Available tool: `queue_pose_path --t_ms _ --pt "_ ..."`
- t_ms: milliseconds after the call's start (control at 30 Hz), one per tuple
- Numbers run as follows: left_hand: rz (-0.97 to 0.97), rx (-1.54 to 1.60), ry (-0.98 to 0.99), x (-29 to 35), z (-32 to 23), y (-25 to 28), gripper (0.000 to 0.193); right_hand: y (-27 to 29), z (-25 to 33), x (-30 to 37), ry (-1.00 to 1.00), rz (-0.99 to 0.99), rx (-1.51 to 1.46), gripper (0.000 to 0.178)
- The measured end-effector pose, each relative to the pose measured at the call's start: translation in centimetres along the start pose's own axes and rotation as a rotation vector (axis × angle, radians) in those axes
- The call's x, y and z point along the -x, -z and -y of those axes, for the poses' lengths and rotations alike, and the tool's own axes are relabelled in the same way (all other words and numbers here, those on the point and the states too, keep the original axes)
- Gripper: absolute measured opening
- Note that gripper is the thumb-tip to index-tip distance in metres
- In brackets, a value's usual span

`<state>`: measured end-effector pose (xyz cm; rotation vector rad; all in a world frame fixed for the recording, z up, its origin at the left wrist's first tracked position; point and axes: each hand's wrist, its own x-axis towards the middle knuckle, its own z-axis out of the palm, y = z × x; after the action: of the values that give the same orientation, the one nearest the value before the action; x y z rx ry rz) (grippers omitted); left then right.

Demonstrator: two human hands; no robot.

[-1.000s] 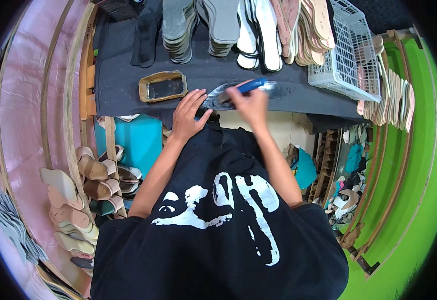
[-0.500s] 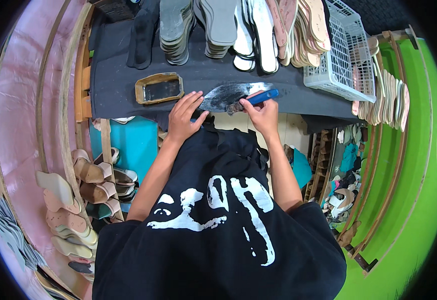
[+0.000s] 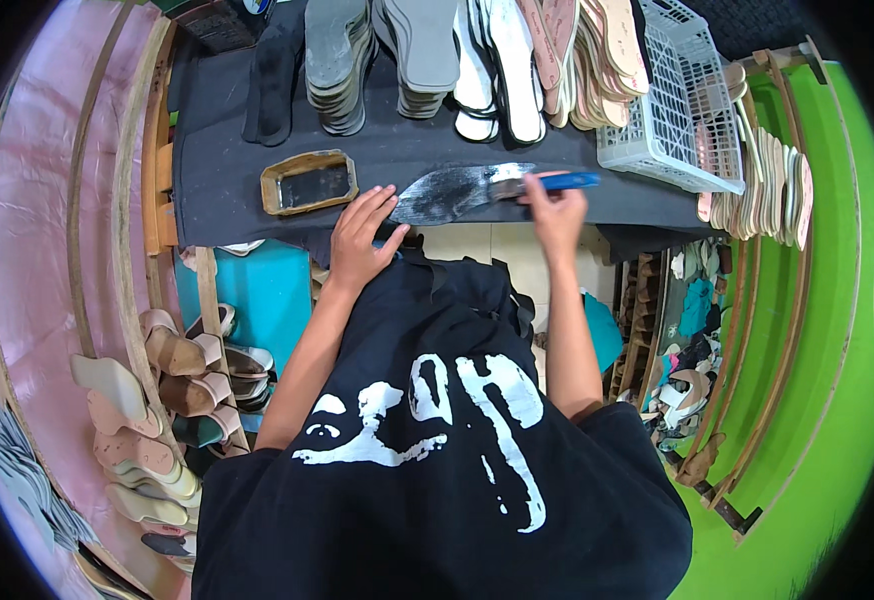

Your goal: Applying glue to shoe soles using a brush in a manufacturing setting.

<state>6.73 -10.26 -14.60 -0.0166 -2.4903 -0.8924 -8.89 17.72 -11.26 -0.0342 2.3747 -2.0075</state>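
A dark insole-shaped piece [image 3: 435,198], streaked with a wet whitish coating, lies on the black-covered bench in front of me. My left hand [image 3: 362,235] rests flat at its left end, fingers stretched out and thumb apart. In my right hand [image 3: 557,218] is a blue-handled brush [image 3: 569,181], pinched near where the handle meets the bristles. The bristles touch the piece's right end, and the handle points right. Left of my left hand stands a brownish, glue-stained open tub [image 3: 273,192] with dark contents.
Stacks of grey insoles [image 3: 335,60], white insoles [image 3: 512,70] and tan insoles [image 3: 612,60] line the bench's far side. A white plastic crate [image 3: 672,160] stands at the right, beside a row of insoles [image 3: 765,190]. Shoes [image 3: 182,350] sit on a rack at lower left.
My right hand and the brush have moved right along the piece, from its middle to its right end. The handle now lies flatter. My left hand stays at the left end.
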Motion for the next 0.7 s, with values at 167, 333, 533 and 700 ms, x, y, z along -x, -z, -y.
queue_pose_path --t_ms 167,333,533,700 --pt "-0.003 -0.007 0.0 -0.2 -0.1 -0.1 0.044 4.2 -1.0 -1.6 -0.003 -0.247 -0.022 0.017" --pt "0.011 0.01 0.002 -0.2 -0.1 -0.1 0.046 1.1 -0.7 0.6 -0.033 -0.081 -0.046 0.017" --pt "0.018 0.002 0.0 -0.2 -0.3 0.1 0.046 2.0 -0.6 0.8 0.086 -0.13 0.122 0.015" --pt "0.039 0.017 0.003 -0.4 -0.4 0.1 0.045 3.5 1.1 0.0 0.188 -0.173 0.401 0.02"
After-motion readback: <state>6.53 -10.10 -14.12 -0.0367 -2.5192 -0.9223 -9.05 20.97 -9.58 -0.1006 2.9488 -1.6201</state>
